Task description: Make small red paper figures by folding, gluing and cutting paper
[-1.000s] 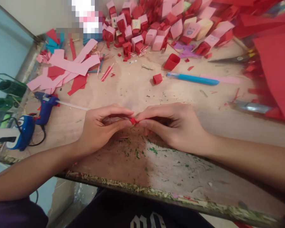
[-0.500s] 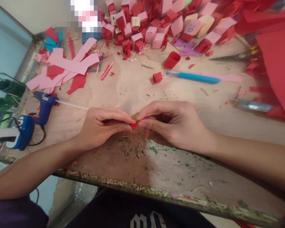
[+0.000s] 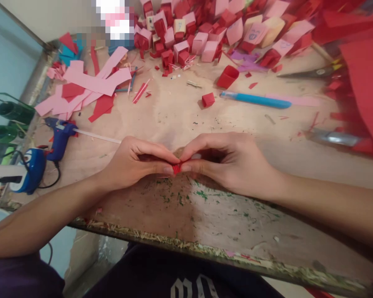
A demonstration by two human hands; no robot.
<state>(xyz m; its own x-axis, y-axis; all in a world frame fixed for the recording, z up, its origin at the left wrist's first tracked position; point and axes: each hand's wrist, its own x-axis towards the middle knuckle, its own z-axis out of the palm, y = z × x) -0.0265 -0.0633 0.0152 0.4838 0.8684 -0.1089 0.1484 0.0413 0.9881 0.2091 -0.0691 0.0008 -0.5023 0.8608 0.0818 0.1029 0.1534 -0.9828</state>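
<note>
Between my fingertips is a small piece of red paper (image 3: 177, 169), its lower edge showing pleat-like folds. My left hand (image 3: 139, 161) pinches it from the left with thumb and forefinger. From the right, my right hand (image 3: 226, 161) grips it the same way, the two sets of fingertips nearly touching. Most of the piece is hidden by the fingers. Beyond the hands lie a small red paper box (image 3: 208, 99) and a larger, open red paper tube (image 3: 228, 77). A blue pen (image 3: 257, 100) rests to the right of them.
A glue gun (image 3: 59, 136) with a long glue stick lies at left, near pink paper strips (image 3: 90, 85). Many pink and red paper boxes (image 3: 202, 41) crowd the back. Scissors (image 3: 313, 73), a blurred metal-bladed tool (image 3: 335, 137) and red sheets (image 3: 366, 82) are at right.
Both hands stay pinched on the red paper. It has turned slightly between the fingertips, so more of its folded lower edge shows. The whole view has shifted a little.
</note>
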